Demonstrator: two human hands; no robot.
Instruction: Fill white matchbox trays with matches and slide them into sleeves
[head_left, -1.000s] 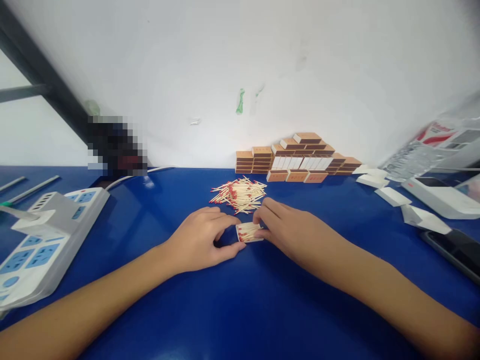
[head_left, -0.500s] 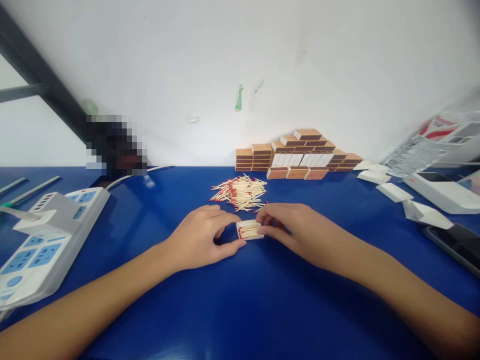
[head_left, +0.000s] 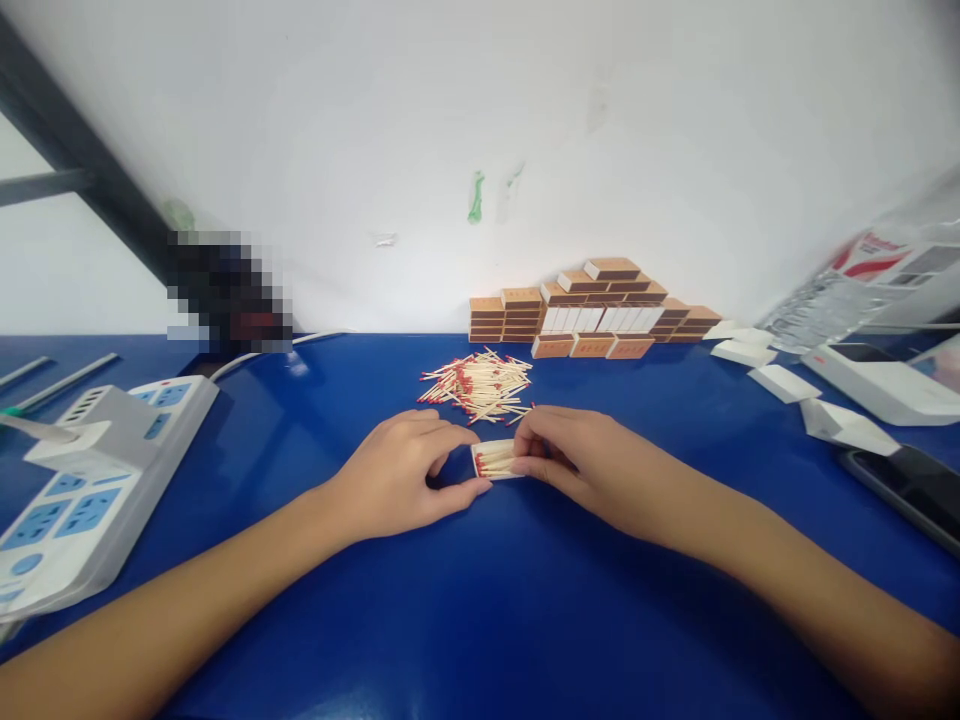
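Observation:
A small white matchbox tray lies on the blue table in front of me. Inside it are matches, their red heads toward the left end. My left hand holds the tray's left end, with thumb and index finger at its near and far corners. Over the right end, my right hand has its fingers pinched on the ends of the matches, and that part of the tray is hidden. Just beyond my hands is a heap of loose red-tipped matches.
Several matchboxes are stacked against the wall. Folded white paper pieces, a white box, a dark phone and a plastic bottle lie at the right. A power strip with a plugged-in adapter occupies the left.
My right hand's fingers have shifted slightly left, further over the matches and the tray. The left hand keeps its place on the tray.

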